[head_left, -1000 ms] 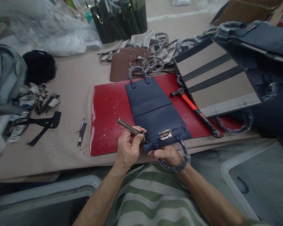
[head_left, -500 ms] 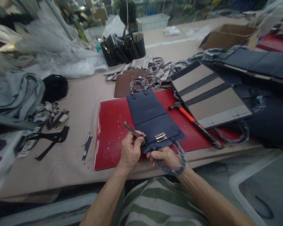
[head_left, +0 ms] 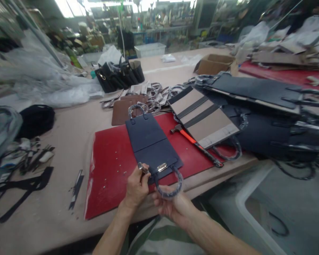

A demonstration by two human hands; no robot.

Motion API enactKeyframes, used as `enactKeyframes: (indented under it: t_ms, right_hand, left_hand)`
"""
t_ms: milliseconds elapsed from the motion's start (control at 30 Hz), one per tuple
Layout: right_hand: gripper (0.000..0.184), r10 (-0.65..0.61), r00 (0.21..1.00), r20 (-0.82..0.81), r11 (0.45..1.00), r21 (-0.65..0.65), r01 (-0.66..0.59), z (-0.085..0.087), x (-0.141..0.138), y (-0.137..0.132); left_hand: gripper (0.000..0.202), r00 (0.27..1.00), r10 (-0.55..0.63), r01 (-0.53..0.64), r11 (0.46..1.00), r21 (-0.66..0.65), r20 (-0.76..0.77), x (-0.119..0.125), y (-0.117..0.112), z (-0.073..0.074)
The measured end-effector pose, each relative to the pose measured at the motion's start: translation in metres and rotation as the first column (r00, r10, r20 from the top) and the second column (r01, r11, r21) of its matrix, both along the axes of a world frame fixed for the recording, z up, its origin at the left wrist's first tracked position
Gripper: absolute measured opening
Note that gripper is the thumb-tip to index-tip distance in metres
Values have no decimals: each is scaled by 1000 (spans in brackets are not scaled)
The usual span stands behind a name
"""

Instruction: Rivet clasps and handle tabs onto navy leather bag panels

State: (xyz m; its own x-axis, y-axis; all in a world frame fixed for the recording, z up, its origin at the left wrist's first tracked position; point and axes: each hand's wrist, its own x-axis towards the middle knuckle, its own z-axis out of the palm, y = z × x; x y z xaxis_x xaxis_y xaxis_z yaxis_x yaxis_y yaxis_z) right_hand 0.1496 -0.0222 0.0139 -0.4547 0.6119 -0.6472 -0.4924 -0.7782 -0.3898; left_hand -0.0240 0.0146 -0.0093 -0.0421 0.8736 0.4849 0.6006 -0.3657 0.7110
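A navy leather bag panel (head_left: pixel 151 140) lies on a red board, with a plastic-wrapped handle at each end and a shiny metal clasp (head_left: pixel 161 167) near its close end. My left hand (head_left: pixel 136 186) is closed round a metal rod, probably a punch (head_left: pixel 140 165), at the panel's near left corner. The rod's round end points up towards me, and its lower tip is hidden. My right hand (head_left: pixel 175 209) is palm up below the near wrapped handle (head_left: pixel 168 194), fingers loosely bent and apart. Whether it touches the handle I cannot tell.
Right of the panel, a hammer (head_left: pixel 194 141) with an orange and black handle lies on the red board (head_left: pixel 106 170), by a beige-and-black panel (head_left: pixel 202 115). Navy bag pieces (head_left: pixel 257 90) are stacked at right. A thin knife-like tool (head_left: pixel 76 187) lies left. A pale bin (head_left: pixel 241 202) stands below right.
My right hand has let go of the panel's near edge and dropped below the handle. The rod has tipped more upright in my left hand. The head view has tilted up and turned right.
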Motion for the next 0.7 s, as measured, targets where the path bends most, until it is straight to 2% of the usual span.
enactKeyframes:
  t_ms: [67, 100, 133, 167, 200, 233, 267, 300, 333, 367, 433, 500, 600, 700]
  right_hand:
    - [24, 143, 987, 74, 989, 11, -145, 0, 25, -10]
    - [23, 279, 954, 112, 958, 38, -284, 3, 40, -12]
    - [22, 430, 888, 164, 891, 80, -446, 8, 57, -11]
    - [20, 558, 791, 249, 790, 132, -599, 15, 74, -5]
    - [19, 624, 683, 380, 672, 185, -717, 24, 90, 4]
    - [17, 564, 601, 566, 586, 238, -774, 34, 104, 17]
    - [17, 308, 535, 786, 561, 304, -770, 44, 115, 34]
    - [13, -34, 413, 910, 527, 368, -766, 53, 123, 53]
    - [10, -317, 253, 914, 513, 390, -765, 59, 129, 73]
    - [15, -412, 185, 892, 539, 402, -740, 61, 132, 93]
    - [17, -445, 135, 885, 581, 400, -709, 59, 132, 128]
    - [14, -408, 143, 902, 625, 390, -676, 49, 130, 152]
    - [11, -280, 229, 932, 686, 361, -631, 39, 125, 170]
    - [17, -83, 400, 913, 737, 327, -592, 40, 120, 175]
  left_hand:
    - [17, 999, -10, 12, 999, 51, -30, 0, 0, -5]
    - [17, 999, -12, 14, 998, 69, -38, 0, 0, -7]
    - [17, 999, -10, 13, 997, 81, -40, -1, 0, -8]
    - [16, 999, -7, 10, 996, 87, -37, -1, 0, -9]
    - [16, 1000, -3, 5, 996, 86, -29, -1, 0, -9]
    - [15, 1000, 0, 2, 997, 81, -21, -1, 0, -9]
    - [14, 1000, 2, -1, 997, 72, -13, -1, 0, -7]
    - [14, 1000, 4, -4, 998, 59, -5, 0, -1, -6]
    - [14, 1000, 5, -5, 999, 45, 3, 1, -1, -4]
    - [13, 1000, 7, -7, 1000, 26, 13, 1, -2, -2]
    - [13, 999, 10, -10, 1000, -8, 32, 3, -3, 1]
    - [13, 999, 6, -4, 999, -35, 42, 3, -4, 2]
    - [12, 999, -11, 13, 999, -43, 40, 3, -3, 2]
    - [12, 999, -12, 14, 999, -47, 34, 4, -4, 1]
